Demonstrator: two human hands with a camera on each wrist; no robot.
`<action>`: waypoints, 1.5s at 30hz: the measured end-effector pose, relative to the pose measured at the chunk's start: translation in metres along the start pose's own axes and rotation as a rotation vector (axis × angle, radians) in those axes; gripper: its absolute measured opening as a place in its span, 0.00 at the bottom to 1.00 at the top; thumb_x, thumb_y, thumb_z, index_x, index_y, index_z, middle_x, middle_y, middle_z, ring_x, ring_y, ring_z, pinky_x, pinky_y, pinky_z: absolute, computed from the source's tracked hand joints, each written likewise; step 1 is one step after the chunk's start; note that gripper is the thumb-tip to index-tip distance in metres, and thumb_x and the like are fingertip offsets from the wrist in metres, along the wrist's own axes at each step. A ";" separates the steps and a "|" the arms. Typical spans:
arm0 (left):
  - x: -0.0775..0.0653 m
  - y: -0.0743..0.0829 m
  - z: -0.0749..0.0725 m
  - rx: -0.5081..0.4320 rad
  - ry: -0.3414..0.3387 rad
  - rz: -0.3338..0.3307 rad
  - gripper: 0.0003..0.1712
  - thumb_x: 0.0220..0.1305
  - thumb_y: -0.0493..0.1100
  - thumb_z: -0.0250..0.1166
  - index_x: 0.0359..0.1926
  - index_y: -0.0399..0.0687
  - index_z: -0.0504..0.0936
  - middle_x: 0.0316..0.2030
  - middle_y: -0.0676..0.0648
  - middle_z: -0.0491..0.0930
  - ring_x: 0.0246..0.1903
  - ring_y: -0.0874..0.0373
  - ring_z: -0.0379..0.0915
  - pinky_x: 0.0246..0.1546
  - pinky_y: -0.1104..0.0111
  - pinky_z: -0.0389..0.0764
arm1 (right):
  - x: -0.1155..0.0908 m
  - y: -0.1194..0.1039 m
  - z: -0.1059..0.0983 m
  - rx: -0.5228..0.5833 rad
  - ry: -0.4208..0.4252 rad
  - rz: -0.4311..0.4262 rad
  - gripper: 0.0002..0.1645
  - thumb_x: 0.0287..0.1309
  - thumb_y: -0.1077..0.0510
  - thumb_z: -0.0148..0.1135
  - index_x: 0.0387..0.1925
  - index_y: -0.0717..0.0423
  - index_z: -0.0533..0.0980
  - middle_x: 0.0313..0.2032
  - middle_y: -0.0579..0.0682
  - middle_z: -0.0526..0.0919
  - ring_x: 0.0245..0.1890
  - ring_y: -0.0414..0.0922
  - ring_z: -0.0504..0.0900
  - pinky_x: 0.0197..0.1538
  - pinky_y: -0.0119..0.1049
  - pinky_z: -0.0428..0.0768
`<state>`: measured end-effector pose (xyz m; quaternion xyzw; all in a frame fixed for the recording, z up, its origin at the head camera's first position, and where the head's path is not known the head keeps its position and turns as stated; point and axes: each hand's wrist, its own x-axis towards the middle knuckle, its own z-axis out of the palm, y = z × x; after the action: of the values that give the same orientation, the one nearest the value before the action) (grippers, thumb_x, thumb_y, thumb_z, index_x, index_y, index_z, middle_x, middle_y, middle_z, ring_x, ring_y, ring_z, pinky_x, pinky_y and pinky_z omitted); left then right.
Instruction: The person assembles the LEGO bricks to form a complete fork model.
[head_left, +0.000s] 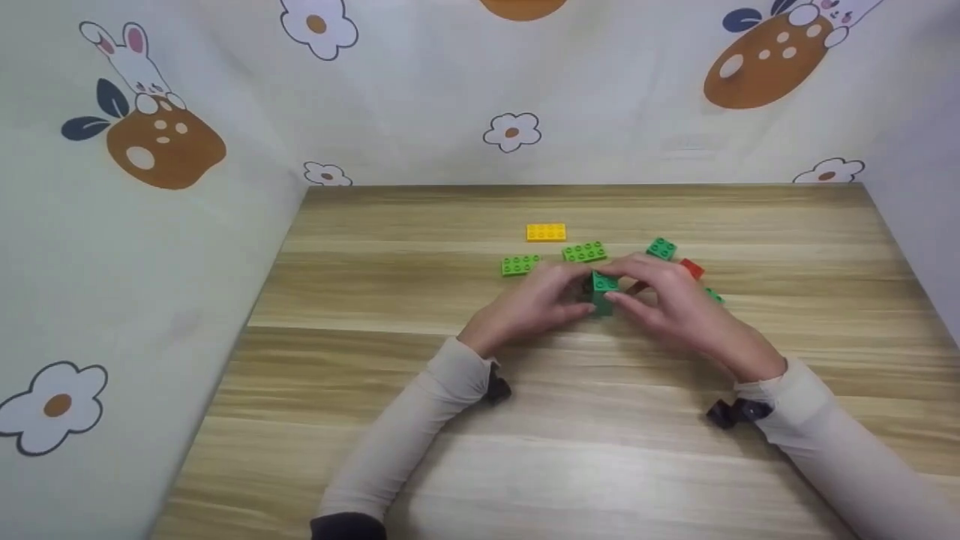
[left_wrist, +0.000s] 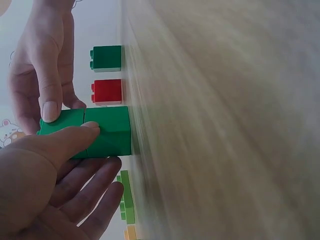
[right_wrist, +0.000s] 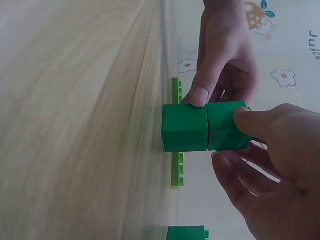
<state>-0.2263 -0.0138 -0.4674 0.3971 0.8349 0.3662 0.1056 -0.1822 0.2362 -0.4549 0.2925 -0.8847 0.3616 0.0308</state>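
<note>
"Juice" [right_wrist: 314, 46] lettering; sideways on wall covering [right_wrist: 295, 50]

Eight toy bricks are on one table [head_left: 555, 472]. Two hands [head_left: 531, 301] [head_left: 684, 309] hold two stacked dark green bricks [right_wrist: 220, 132] [right_wrist: 185, 127]. Nearest the far edge is one flat yellow brick [head_left: 546, 232], then two flat light green bricks [head_left: 520, 265] [head_left: 584, 253]. Toward the right edge: two loose dark green bricks [head_left: 661, 249] [head_left: 714, 296], one partly hidden, and one red brick [head_left: 692, 269]. Beyond the far and left edges, five printed flowers [head_left: 511, 133], two rabbits [head_left: 139, 69], three brown fruits [head_left: 169, 154].
</note>
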 end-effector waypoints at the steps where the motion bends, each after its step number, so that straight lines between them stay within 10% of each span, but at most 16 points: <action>1: 0.000 0.000 0.000 0.000 0.001 0.003 0.29 0.71 0.41 0.74 0.71 0.51 0.80 0.59 0.53 0.87 0.57 0.58 0.83 0.67 0.68 0.80 | 0.000 0.000 0.000 -0.002 0.000 -0.002 0.25 0.72 0.57 0.72 0.68 0.46 0.82 0.63 0.47 0.87 0.53 0.42 0.88 0.55 0.40 0.90; 45: 0.001 0.001 -0.001 -0.010 -0.016 -0.017 0.34 0.73 0.43 0.73 0.77 0.56 0.76 0.61 0.56 0.85 0.56 0.61 0.81 0.66 0.70 0.80 | 0.005 0.007 -0.004 0.007 -0.010 -0.014 0.26 0.66 0.56 0.77 0.65 0.47 0.83 0.59 0.45 0.89 0.53 0.45 0.89 0.51 0.40 0.91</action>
<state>-0.2267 -0.0131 -0.4660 0.3924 0.8356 0.3662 0.1175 -0.1906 0.2404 -0.4549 0.3006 -0.8815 0.3631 0.0279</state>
